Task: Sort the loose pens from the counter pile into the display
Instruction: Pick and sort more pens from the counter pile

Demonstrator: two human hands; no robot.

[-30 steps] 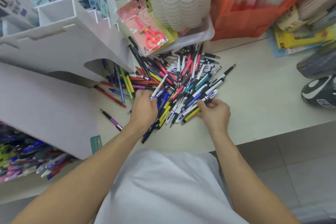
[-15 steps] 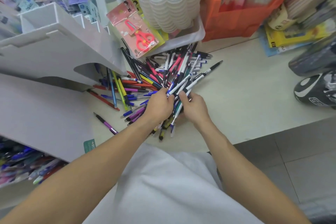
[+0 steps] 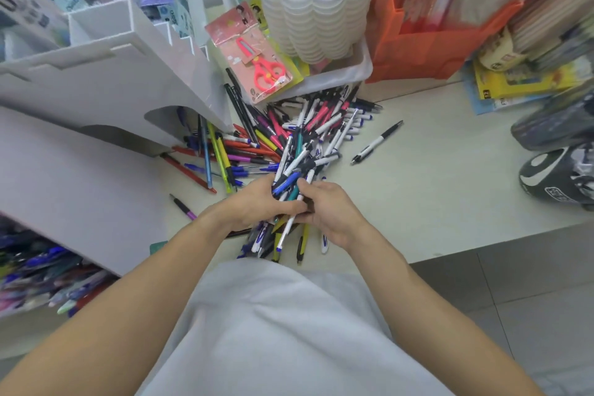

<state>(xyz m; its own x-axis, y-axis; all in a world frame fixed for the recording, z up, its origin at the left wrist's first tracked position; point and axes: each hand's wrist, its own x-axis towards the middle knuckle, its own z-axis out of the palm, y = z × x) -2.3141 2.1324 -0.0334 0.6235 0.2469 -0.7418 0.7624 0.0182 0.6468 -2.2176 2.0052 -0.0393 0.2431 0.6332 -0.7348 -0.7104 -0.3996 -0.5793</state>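
both hands are meeting at the near end of the pen pile (image 3: pixel 299 138). the left hand (image 3: pixel 254 204) and right hand (image 3: pixel 334 212) are curling their fingers round a bundle of pens (image 3: pixel 291 190), thumbs pressing in from either side, with the pen ends fanning out above and below the fists. the pile is sitting on the counter (image 3: pixel 434 190), spreading back to the white bin (image 3: pixel 337 79) and running under the white display (image 3: pixel 106 83) on the left. one black and white pen (image 3: pixel 376 142) is lying apart to the right, where the counter is looking open up to its front edge. a purple pen (image 3: pixel 182 206) is lying alone beside the display's side panel.
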